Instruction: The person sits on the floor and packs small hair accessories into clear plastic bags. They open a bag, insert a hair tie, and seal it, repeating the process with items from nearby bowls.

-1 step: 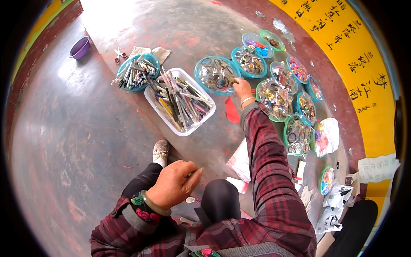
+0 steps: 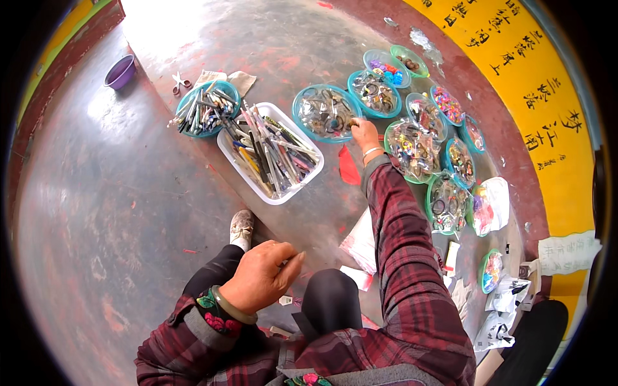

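My right hand [image 2: 365, 134] reaches forward and its fingers close on the near right rim of a round teal basket [image 2: 295, 114]. Small clear packets with dark and brown pieces fill that basket. Above my left knee, my left hand [image 2: 262, 275] is curled closed, and the inside of its grasp is hidden. Left of the teal basket stands a white plastic basket [image 2: 294, 194] heaped with pens [image 2: 273, 154]. Behind it, another teal basket [image 2: 198, 132] holds more pens and sticks.
Several round baskets cluster at the right, among them a green basket [image 2: 421, 179] of packets. Scissors [image 2: 179, 82] and a purple bowl [image 2: 120, 73] lie far left. A red scrap [image 2: 349, 167] sits below my right hand. White bags [image 2: 496, 331] lie near right, by a yellow wall [image 2: 566, 199].
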{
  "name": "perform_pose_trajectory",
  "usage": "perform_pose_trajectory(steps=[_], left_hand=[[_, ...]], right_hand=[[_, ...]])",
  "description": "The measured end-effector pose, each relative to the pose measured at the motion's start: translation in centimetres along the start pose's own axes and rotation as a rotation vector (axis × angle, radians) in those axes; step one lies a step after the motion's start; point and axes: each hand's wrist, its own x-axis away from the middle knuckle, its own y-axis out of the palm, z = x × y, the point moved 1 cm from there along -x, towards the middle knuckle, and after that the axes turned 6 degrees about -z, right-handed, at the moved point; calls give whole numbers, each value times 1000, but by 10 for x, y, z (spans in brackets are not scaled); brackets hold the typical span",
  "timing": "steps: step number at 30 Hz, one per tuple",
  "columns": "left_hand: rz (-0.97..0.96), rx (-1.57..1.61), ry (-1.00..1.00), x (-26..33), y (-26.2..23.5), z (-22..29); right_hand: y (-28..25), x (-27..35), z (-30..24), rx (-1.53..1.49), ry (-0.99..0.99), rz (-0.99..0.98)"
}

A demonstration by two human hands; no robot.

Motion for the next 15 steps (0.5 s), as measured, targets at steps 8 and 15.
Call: perform_pose_trajectory(steps=[8, 15], left_hand=[[21, -9, -3, 1, 2, 0], [27, -2, 23, 1, 2, -3]], right_hand=[[7, 10, 44, -119, 238, 355], [44, -9, 80, -799, 50, 22]])
